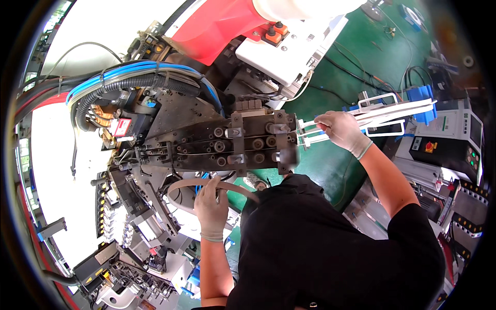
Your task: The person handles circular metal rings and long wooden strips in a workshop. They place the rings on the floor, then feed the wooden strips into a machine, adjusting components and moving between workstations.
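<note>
My left hand (211, 206), in a pale glove, has its fingers closed on a curved brown strip of tape (240, 189). The strip bows from left of the fingers toward the front of my black shirt. Farther right, my gloved right hand (343, 133) is closed by the white rod rack (392, 109), its fingertips pinched together near the rods' left end. What lies between those fingertips is too small to make out. Between and beyond my hands sits a dark metal feed track (206, 147) with several rollers and clamp blocks.
Blue and black hoses (150, 67) arch over the machine at the left. A red and white machine body (217, 28) with orange switches stands at the back. At right is a grey and black control box (447, 139). Cables lie on the green floor (356, 57).
</note>
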{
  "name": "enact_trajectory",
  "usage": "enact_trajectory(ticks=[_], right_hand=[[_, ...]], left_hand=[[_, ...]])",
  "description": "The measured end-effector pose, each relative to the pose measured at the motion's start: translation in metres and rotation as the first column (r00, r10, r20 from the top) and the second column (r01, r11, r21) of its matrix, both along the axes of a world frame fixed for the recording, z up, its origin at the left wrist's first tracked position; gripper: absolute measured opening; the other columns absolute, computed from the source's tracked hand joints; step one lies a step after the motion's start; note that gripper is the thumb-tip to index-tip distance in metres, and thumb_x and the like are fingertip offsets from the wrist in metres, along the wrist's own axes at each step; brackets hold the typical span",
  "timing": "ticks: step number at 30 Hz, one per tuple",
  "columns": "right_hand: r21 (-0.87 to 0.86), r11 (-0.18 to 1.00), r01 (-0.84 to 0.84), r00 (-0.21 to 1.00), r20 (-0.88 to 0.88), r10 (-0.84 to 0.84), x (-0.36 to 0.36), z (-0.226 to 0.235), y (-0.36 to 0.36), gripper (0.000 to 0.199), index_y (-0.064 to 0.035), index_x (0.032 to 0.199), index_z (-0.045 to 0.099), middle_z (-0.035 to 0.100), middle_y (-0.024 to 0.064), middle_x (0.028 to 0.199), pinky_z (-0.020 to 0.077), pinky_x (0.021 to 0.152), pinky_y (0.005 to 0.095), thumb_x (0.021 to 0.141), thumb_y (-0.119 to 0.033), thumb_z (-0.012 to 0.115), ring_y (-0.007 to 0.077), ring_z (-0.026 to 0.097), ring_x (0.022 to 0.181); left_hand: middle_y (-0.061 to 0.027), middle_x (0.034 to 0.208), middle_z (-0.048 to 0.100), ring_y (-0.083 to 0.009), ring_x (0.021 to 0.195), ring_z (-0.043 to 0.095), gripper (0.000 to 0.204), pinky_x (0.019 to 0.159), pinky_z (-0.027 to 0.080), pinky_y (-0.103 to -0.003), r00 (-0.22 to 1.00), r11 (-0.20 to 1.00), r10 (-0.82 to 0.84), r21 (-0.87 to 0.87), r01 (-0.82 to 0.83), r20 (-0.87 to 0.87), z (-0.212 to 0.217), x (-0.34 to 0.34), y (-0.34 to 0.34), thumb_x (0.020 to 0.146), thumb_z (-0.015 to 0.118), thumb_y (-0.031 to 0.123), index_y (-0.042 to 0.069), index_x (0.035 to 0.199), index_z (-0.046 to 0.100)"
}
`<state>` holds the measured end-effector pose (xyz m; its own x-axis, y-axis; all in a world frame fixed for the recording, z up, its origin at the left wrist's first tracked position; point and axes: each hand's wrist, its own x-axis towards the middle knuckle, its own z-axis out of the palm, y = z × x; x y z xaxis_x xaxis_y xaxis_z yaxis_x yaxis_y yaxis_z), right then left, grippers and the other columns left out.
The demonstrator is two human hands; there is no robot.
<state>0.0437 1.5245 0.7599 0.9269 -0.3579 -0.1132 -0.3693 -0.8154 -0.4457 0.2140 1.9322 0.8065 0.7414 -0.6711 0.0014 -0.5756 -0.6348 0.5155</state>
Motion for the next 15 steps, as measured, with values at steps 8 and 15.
enact_trajectory(ticks=[8, 15], right_hand=[[0.031, 0.999, -0.016, 0.996, -0.091, 0.018, 0.001, 0.011, -0.001, 0.017, -0.0128, 0.109, 0.078, 0.074, 0.0088, 0.096, 0.0562, 0.079, 0.0470, 0.096, -0.018, 0.067, 0.0350, 0.072, 0.090], [0.018, 1.000, -0.012, 0.998, -0.069, 0.014, -0.003, 0.006, 0.005, 0.012, -0.0149, 0.100, 0.076, 0.073, 0.0084, 0.091, 0.0563, 0.079, 0.0486, 0.097, -0.022, 0.067, 0.0346, 0.072, 0.091]], left_hand=[[-0.0104, 0.112, 0.071, -0.0324, 0.089, 0.071, 0.016, 0.073, 0.057, -0.044, 0.822, 0.963, -0.235, 0.238, 0.126, 0.519, 0.055, 0.038, -0.030, 0.094, 0.071, 0.018, 0.012, 0.107, 0.076], [-0.0099, 0.105, 0.070, -0.0348, 0.088, 0.071, 0.060, 0.074, 0.058, -0.047, 0.972, 0.958, -0.049, 0.286, -0.020, 0.232, 0.059, 0.067, -0.012, 0.095, 0.063, 0.004, 0.019, 0.153, 0.059]])
